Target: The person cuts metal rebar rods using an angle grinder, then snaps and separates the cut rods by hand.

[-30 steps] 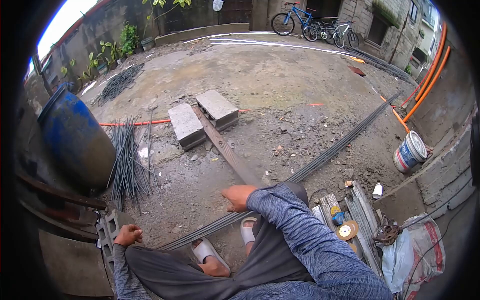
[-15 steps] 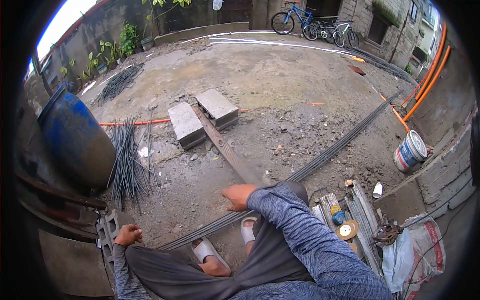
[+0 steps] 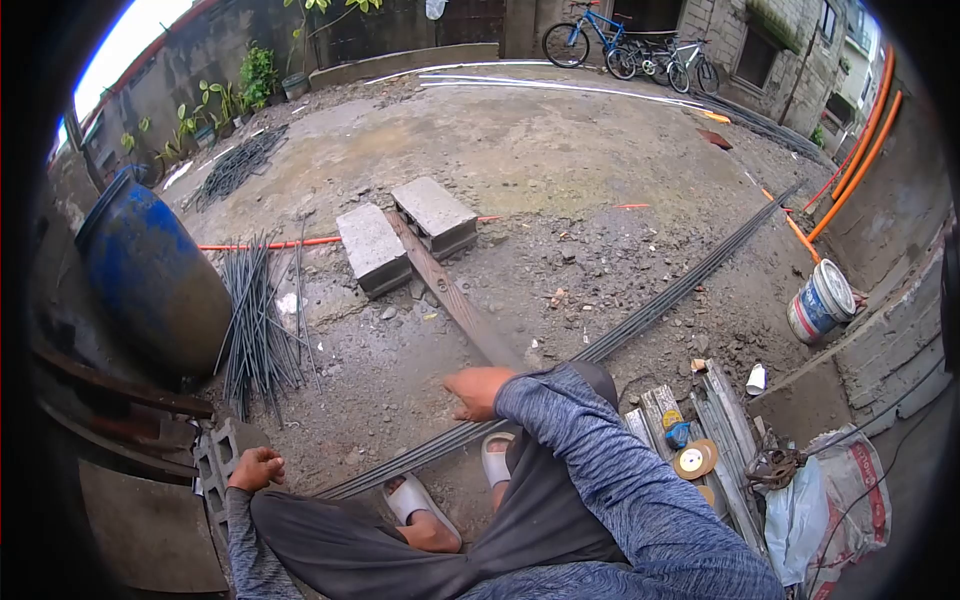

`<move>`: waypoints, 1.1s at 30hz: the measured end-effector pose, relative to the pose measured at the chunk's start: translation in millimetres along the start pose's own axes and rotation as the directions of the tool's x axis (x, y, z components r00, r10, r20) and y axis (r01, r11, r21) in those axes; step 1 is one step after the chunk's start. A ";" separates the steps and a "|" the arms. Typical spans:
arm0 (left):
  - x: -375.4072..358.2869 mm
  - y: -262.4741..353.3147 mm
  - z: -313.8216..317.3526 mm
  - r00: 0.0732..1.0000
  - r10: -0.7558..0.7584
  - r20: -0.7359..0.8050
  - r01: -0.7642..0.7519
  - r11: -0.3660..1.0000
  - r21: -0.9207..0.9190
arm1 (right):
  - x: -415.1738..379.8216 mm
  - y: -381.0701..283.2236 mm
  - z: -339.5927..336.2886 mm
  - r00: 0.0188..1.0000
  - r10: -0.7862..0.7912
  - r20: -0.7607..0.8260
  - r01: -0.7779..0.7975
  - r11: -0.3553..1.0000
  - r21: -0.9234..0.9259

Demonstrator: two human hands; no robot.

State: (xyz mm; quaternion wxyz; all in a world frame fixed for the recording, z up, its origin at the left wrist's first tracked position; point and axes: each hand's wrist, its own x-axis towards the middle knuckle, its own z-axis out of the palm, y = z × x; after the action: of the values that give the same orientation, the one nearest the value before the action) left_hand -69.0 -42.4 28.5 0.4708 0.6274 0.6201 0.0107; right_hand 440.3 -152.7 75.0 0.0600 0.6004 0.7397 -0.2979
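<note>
Our right hand (image 3: 478, 392) hovers loosely curled, grasping nothing, just above the long rebar bundle (image 3: 640, 315); our left hand (image 3: 256, 468) rests clenched on a hollow block (image 3: 215, 455) beside it. The bundle lies whole under our sandals (image 3: 415, 500); cut rods (image 3: 255, 320) lie beyond.

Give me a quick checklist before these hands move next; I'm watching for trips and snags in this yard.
1. Right hand empty, resting on the knee: ok.
2. Left hand on the hollow block; fingers curled, grip: cannot tell.
3. Rebar bundle lies straight past the feet: ok.
4. Footwear: open sandals beside steel: not ok.
5. Plank ahead, propped between the two blocks: ok.
6. Loose rods scattered to the left: not ok.
</note>
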 end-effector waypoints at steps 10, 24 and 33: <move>-1.2 0.6 -0.8 1.000 -0.012 0.002 0.012 0.999 0.040 | -3.1 0.4 -0.4 0.999 -0.016 -0.034 0.016 1.000 0.012; 2.2 -5.5 -1.8 1.000 -0.006 0.007 0.005 1.000 0.020 | -7.8 -2.4 -4.8 0.999 -0.013 -0.034 0.013 1.000 0.009; -1.1 2.8 -1.5 1.000 -0.029 0.012 0.028 0.999 0.031 | -6.1 -3.2 -3.7 1.000 0.011 -0.019 -0.011 1.000 0.013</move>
State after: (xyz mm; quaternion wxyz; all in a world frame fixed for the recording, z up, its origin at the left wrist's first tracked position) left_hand -68.1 -41.8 31.7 0.4653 0.6257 0.6261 -0.0093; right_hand 439.9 -156.3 81.9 0.0507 0.6078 0.7349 -0.2966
